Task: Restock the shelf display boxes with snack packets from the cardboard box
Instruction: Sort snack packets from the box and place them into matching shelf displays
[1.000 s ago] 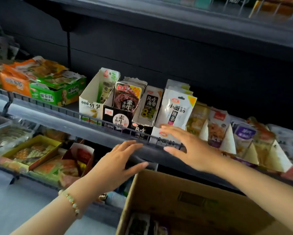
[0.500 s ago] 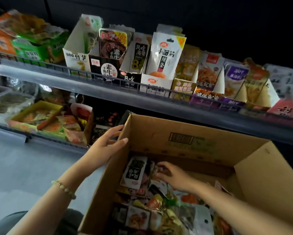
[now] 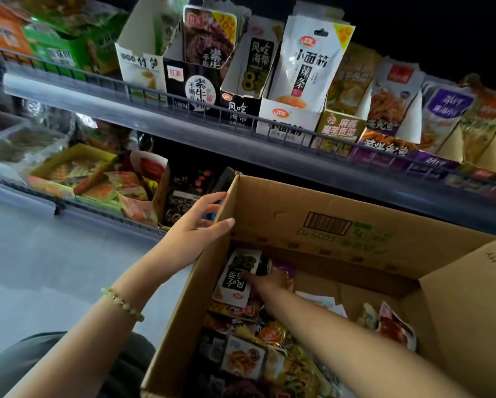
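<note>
An open cardboard box (image 3: 341, 225) sits below the shelf, holding several mixed snack packets (image 3: 249, 357). My right hand (image 3: 272, 280) reaches deep into its far left corner, its thumb lying across a black-and-white seaweed packet (image 3: 233, 278) that stands tilted; the fingers are hidden behind the packet. My left hand (image 3: 195, 225) rests with relaxed fingers on the box's far left corner. On the upper shelf stand display boxes: the matching seaweed box (image 3: 241, 81), a black beef-style box (image 3: 195, 87) and a white spicy-strip box (image 3: 289, 119).
A wire rail (image 3: 183, 99) runs along the upper shelf's front. More display boxes (image 3: 430, 130) stand to the right, green and orange ones (image 3: 54, 47) to the left. The lower shelf (image 3: 103, 182) holds flat trays of packets. Grey floor lies at left.
Both hands dropped from the shelf rail to the box. My right hand reached into it and now has its thumb on the seaweed packet; my left hand settled on the box corner.
</note>
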Motion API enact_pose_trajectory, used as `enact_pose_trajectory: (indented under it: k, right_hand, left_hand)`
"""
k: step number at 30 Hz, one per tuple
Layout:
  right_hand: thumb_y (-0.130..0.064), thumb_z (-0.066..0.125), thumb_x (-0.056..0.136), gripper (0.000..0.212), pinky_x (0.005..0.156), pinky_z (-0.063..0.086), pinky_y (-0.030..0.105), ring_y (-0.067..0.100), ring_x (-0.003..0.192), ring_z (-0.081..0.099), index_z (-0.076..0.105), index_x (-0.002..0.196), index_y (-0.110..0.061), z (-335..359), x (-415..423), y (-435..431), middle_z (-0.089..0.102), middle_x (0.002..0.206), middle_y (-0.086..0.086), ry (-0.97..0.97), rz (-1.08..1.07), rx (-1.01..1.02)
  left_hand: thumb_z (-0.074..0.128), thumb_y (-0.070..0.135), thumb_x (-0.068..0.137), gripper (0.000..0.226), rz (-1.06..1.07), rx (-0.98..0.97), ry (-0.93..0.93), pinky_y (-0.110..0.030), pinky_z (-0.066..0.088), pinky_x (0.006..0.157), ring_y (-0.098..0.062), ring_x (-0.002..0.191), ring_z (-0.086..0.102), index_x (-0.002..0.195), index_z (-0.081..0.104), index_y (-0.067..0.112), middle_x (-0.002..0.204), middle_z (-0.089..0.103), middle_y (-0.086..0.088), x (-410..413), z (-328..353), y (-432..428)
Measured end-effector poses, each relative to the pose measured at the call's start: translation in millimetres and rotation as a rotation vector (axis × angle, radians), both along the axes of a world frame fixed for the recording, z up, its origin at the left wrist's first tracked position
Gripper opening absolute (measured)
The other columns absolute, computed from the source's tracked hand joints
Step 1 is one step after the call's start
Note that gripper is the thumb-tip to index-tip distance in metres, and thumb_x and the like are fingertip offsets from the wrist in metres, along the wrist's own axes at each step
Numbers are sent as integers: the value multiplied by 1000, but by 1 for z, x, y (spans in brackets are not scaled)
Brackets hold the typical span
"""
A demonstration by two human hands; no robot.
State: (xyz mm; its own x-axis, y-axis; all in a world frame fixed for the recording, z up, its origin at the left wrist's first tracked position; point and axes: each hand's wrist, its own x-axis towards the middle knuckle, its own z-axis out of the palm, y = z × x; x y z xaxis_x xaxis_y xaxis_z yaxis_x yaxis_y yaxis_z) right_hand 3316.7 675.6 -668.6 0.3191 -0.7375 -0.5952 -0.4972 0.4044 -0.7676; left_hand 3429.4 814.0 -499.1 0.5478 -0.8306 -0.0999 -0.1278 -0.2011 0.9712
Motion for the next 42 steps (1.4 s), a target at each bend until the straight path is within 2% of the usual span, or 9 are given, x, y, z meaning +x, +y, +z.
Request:
enact_pose_trajectory:
  k: [8, 13, 19, 23, 30, 36, 38, 40, 42]
  right_hand:
    - [-17, 80, 77, 52, 57, 54, 25, 30, 106, 64, 57, 121, -3, 31, -4, 17, 65, 119, 11, -17, 88, 64]
    - [-13, 79, 77, 42, 86, 54, 35, 25, 104, 65, 64, 116, -7, 35, -11, 21, 68, 117, 9, -73, 147, 19]
    - [-12, 75, 82, 27, 59, 53, 22, 16, 81, 65, 64, 106, -9, 48, -22, 22, 69, 111, 9, -116, 197, 71]
    - [-14, 78, 79, 18, 66, 50, 22, 14, 81, 63, 62, 87, -18, 65, -38, 22, 68, 96, 1, -99, 207, 22]
    - [-13, 79, 77, 23, 58, 52, 18, 11, 77, 67, 67, 96, -10, 102, -88, 17, 72, 101, 6, -82, 292, -33]
    - [-18, 79, 74, 31, 77, 58, 30, 15, 87, 72, 70, 101, -7, 156, -141, -10, 76, 95, 3, -154, 326, -214]
    - [-19, 78, 69, 34, 75, 56, 26, 17, 90, 72, 71, 101, -8, 177, -154, -19, 76, 96, 4, -239, 313, -213]
    - [-21, 76, 63, 39, 71, 54, 22, 18, 89, 72, 70, 99, -8, 196, -162, -25, 75, 97, 6, -324, 303, -200]
    - [-20, 74, 63, 41, 74, 54, 21, 18, 91, 71, 70, 101, -7, 209, -165, -29, 75, 99, 7, -410, 288, -207]
  left_hand:
    - [58, 31, 91, 54, 0, 24, -24, -49, 51, 95, -20, 109, 60, 141, 37, 36, 128, 52, 3, 1, 1, -3]
    - [58, 29, 92, 55, 9, 34, -46, -44, 53, 93, -16, 105, 60, 142, 36, 35, 125, 52, 6, -2, 4, -4]
    - [59, 28, 91, 55, 18, 20, -9, -49, 51, 95, -20, 107, 62, 142, 38, 33, 125, 56, 2, -3, 6, 0]
    - [59, 28, 92, 54, 17, 11, -14, -47, 54, 91, -20, 106, 62, 142, 39, 33, 127, 55, 1, -3, 6, -1]
    - [59, 28, 91, 56, 19, 21, -50, -29, 56, 78, -14, 104, 62, 143, 38, 29, 131, 53, 1, -5, 9, 1]
    - [58, 53, 78, 70, 67, 0, -350, -35, 44, 102, -10, 122, 50, 141, 41, 27, 137, 51, 6, -14, 27, 1]
    - [54, 59, 74, 70, -30, -4, -395, -25, 43, 102, 0, 117, 51, 136, 47, 27, 130, 55, 9, -30, 42, -8]
    - [56, 71, 74, 71, -155, 62, -345, -14, 45, 94, 11, 106, 55, 130, 49, 29, 122, 59, 15, -51, 57, -22]
    - [55, 83, 60, 90, -285, 135, -223, -22, 44, 100, 6, 108, 57, 131, 48, 28, 125, 60, 15, -71, 66, -38]
